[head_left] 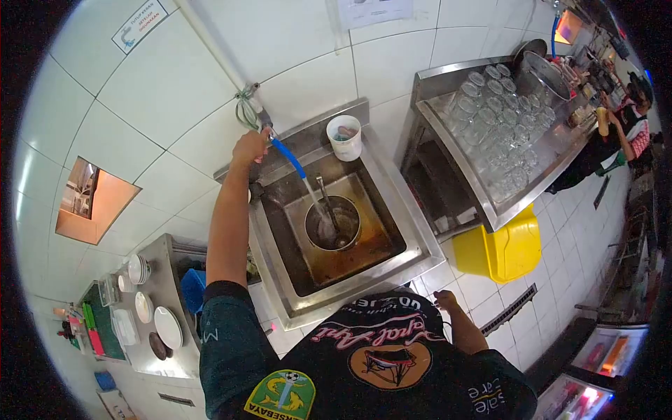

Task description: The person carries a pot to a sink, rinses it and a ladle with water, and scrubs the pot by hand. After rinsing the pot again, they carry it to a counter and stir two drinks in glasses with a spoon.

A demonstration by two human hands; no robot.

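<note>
Apparently the left hand (249, 148) is closed around the tap (264, 117), far left; the right hand (444, 300) hangs near right, grip unclear. Mid-sink (420, 245), the metal pot (344, 220) looks rigid, slippery, probably water-heavy, best held by its rim.

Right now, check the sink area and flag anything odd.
Brownish staining discolours the metal sink floor beside the round pot. Also, a green tie wraps the tap pipe; it looks makeshift, though its purpose is unclear.
</note>
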